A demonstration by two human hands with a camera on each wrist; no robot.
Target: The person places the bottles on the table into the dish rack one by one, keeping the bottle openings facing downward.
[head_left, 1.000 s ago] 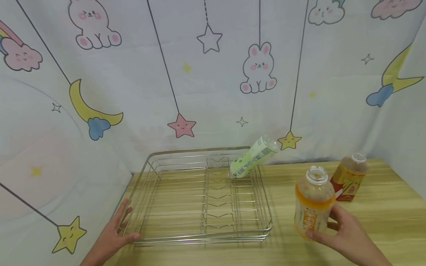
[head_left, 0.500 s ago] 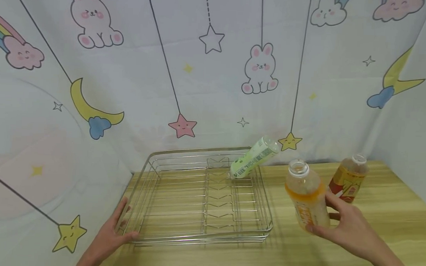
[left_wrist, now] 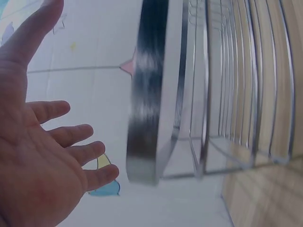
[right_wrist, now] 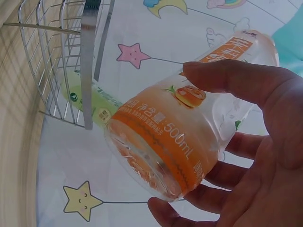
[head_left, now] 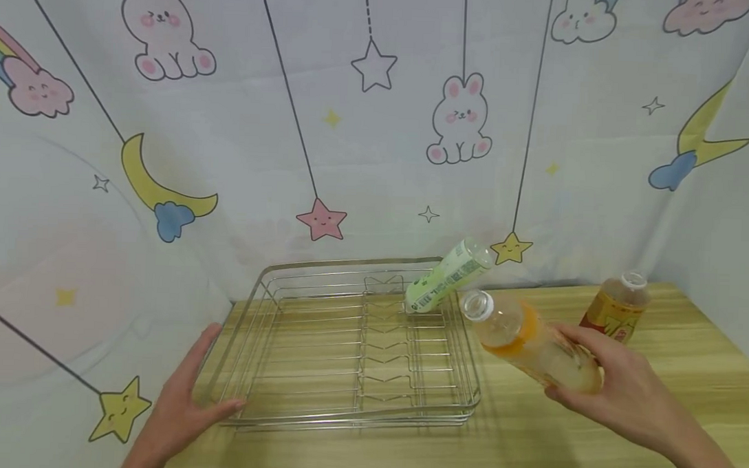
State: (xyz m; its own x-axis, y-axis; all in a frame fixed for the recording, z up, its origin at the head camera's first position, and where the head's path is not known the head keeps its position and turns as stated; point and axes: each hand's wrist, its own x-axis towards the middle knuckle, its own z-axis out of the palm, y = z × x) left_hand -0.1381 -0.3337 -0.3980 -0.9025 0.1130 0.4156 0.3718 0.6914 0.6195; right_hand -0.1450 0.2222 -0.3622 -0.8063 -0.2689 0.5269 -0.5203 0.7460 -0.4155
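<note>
My right hand (head_left: 623, 387) grips a clear plastic drink bottle (head_left: 552, 357) with an orange-and-white label and no cap. It is held above the table, tilted so its mouth points left toward the wire rack (head_left: 355, 421). In the right wrist view, the thumb lies across the label (right_wrist: 189, 97) and the fingers curl under the bottle. At the rack's left front corner is my left hand (head_left: 179, 406). Its fingers are spread, and in the left wrist view they stand apart from the metal rim (left_wrist: 147, 85). A green-labelled bottle (head_left: 444, 281) leans in the rack's back right corner.
An uncapped bottle with a red-and-yellow label (head_left: 616, 308) stands at the back right of the wooden table (head_left: 667, 354). Behind the table hangs a white curtain (head_left: 389, 159) printed with rabbits, stars and moons.
The bottle in my right hand has tipped from upright to strongly tilted, its mouth swinging left toward the rack. My left hand has loosened from the rack's rim and shifted slightly left.
</note>
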